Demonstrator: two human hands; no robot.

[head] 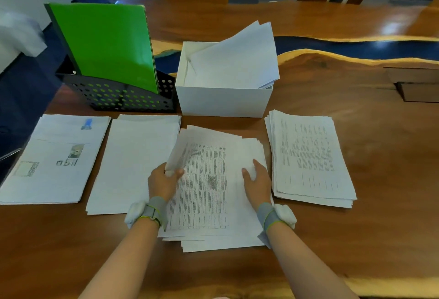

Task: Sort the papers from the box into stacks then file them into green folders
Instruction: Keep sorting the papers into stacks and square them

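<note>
Left hand pinching lifted sheet, right hand flat on loose pile, print illegible

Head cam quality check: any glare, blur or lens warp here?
Head view: glare patch on the glossy table at far right; print on the right stack is too soft to read; the sheet pinched by the left hand looks smeared; wide-angle warp bends lines near the frame edges.
</note>
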